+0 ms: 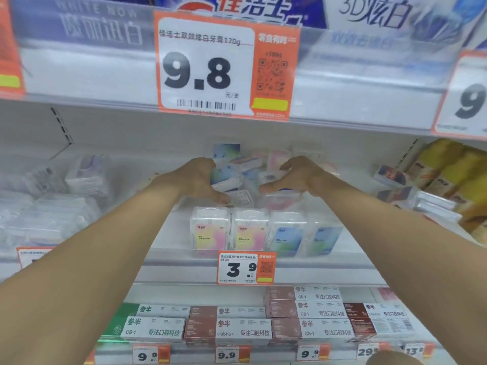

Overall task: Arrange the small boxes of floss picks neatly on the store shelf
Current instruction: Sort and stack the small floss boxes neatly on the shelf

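- Hands reach deep into the middle store shelf (329, 262), my left hand (196, 177) and right hand (295, 175) held apart, palms facing each other.
- Between them sits a jumbled pile of small floss pick boxes (237, 167), lying at mixed angles near the back of the shelf.
- My left hand's fingers curl against the pile's left side; my right hand cups its right side, fingers spread, neither clamped on a single box.
- At the shelf's front edge, a tidy row of four boxes (261, 230) stands upright, side by side: two pink on the left, two blue on the right.
- Below that row hangs an orange price tag (246, 268) reading 3.9.
- Above, a larger tag (226, 65) reads 9.8.
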### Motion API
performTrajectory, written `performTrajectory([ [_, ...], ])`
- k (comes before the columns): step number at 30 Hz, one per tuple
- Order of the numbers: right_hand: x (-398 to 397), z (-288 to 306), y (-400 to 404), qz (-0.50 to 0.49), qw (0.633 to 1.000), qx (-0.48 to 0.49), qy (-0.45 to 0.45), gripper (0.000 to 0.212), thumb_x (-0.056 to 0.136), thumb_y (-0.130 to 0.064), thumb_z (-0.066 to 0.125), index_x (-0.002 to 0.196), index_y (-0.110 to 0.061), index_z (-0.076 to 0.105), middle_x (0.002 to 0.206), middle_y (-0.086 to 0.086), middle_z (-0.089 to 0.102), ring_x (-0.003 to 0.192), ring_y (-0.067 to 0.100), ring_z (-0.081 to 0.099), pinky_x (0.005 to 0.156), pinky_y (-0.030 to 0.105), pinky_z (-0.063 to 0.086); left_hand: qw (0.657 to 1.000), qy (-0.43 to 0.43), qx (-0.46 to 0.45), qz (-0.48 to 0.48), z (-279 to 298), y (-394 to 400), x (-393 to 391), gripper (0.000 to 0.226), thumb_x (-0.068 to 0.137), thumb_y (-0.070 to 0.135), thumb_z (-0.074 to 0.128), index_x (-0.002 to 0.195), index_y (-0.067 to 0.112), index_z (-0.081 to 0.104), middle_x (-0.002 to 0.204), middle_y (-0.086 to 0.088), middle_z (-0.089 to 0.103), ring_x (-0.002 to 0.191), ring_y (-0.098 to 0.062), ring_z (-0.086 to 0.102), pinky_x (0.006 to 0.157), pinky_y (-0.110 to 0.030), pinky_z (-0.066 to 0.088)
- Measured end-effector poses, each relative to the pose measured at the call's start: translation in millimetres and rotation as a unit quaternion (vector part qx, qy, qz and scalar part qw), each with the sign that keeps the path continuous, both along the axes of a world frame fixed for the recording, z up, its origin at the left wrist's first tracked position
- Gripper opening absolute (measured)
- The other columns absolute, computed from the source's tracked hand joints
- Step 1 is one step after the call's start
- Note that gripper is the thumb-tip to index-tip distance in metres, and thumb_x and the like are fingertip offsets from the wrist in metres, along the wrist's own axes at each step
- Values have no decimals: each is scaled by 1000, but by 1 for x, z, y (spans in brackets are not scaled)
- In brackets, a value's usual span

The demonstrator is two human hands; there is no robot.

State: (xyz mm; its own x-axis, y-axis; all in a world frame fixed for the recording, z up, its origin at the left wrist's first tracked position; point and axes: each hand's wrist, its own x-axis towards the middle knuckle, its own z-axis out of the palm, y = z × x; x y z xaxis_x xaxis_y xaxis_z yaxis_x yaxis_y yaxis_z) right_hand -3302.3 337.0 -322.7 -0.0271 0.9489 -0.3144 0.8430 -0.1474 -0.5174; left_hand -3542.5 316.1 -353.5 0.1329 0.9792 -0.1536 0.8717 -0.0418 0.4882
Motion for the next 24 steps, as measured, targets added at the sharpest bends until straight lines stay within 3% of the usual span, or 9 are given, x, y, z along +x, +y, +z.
performTrajectory([
  [3, 16, 4, -2, -33, 998, -55, -21, 95, 54, -61, 88, 128, -13, 52, 120, 1, 57, 104, 26, 58, 83, 39, 57, 1000, 1, 10, 15, -4, 4, 1, 84, 63, 48, 87, 131, 16, 48, 129, -1, 53, 109, -20, 51, 82, -27, 39],
  [5, 18, 10, -4, -28, 992, -116, -42, 96, 59, -58, 87, 135, -13, 48, 134, 7, 53, 104, 31, 63, 84, 45, 59, 1000, 9, 15, 22, -4, 7, 2, 87, 61, 48, 88, 131, 16, 48, 128, -1, 52, 111, -21, 51, 83, -27, 40],
  [7, 13, 9, -6, -20, 990, -140, -7, 97, 61, -47, 90, 140, -10, 48, 146, 8, 46, 114, 32, 60, 86, 42, 59, 999, 25, 12, 27, -4, 11, 2, 83, 56, 52, 89, 122, 16, 53, 121, -1, 55, 100, -19, 53, 77, -27, 42],
  [9, 10, 4, -4, -50, 990, -125, 48, 94, 54, -40, 96, 132, -8, 55, 125, 9, 55, 97, 26, 61, 78, 32, 58, 998, 48, 6, 33, -2, 15, 2, 77, 49, 56, 90, 105, 16, 54, 110, -4, 56, 86, -16, 52, 63, -27, 39],
  [11, 9, 3, -5, -92, 986, -111, 84, 98, 43, -40, 99, 126, -11, 57, 98, 5, 54, 73, 21, 50, 64, 29, 47, 998, 55, -3, 36, 3, 15, 3, 78, 45, 54, 92, 100, 16, 52, 107, -6, 53, 87, -18, 53, 60, -28, 39],
  [15, 4, 8, -9, -86, 985, -108, 106, 89, 47, -31, 99, 125, -13, 59, 122, 5, 54, 111, 25, 50, 86, 45, 57, 998, 55, -15, 14, 16, 6, 14, 75, 53, 40, 92, 111, 19, 50, 111, -3, 53, 88, -19, 60, 68, -34, 55],
  [18, -4, 11, -14, -62, 984, -111, 123, 79, 55, -20, 97, 125, -10, 61, 126, 5, 54, 116, 26, 51, 88, 47, 57, 999, 13, -29, 6, 20, 1, 19, 75, 57, 29, 88, 119, 21, 47, 112, -1, 55, 82, -18, 64, 65, -36, 61],
  [21, -3, 14, -13, -55, 982, -99, 148, 64, 63, -20, 94, 118, -13, 62, 123, 3, 57, 111, 27, 53, 85, 50, 59, 1000, -14, -13, 22, 21, -3, 16, 71, 55, 39, 89, 113, 23, 50, 106, 3, 57, 84, -12, 61, 63, -33, 58],
  [24, -1, 15, -12, -48, 972, -48, 226, 62, 69, -27, 90, 121, -12, 60, 125, 6, 58, 112, 27, 55, 70, 50, 62, 995, -72, 20, 66, 26, -8, 13, 74, 53, 59, 85, 107, 22, 52, 94, 11, 56, 84, -5, 56, 61, -23, 45],
])
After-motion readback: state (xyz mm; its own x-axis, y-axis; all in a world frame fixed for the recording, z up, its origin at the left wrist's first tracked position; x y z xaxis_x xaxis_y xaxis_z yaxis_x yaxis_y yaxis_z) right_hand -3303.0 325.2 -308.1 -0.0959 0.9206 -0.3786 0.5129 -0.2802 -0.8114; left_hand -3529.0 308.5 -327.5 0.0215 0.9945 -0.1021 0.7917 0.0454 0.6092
